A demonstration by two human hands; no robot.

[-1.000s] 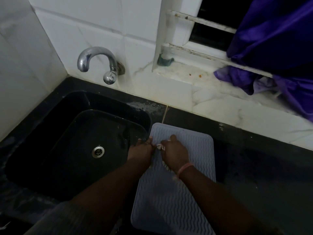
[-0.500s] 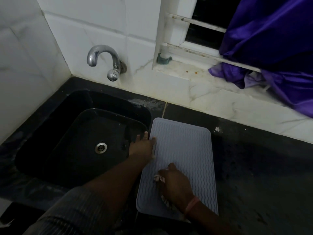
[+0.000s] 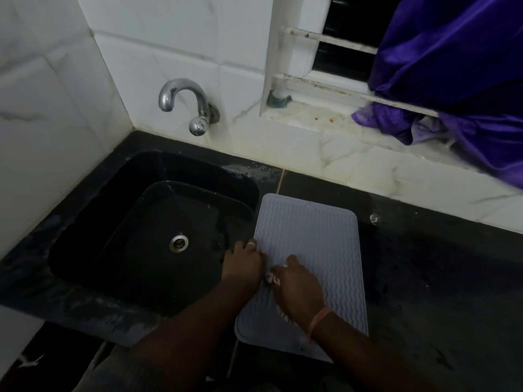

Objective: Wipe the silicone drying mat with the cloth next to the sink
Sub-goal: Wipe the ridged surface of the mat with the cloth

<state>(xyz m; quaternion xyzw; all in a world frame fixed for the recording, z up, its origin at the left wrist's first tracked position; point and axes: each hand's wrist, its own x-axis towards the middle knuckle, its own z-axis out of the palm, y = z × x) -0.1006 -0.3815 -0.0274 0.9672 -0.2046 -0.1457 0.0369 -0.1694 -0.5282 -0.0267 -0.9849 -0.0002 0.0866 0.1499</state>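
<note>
Where ridges ripple, bunched cloth (image 3: 274, 279)

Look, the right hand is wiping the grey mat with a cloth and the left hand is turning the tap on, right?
Not quite. The left hand is not on the tap; it presses on the left edge of the grey mat, beside the sink. The tap is up on the wall, untouched. The right hand does wipe the mat with the cloth. The head view shows this.
</note>
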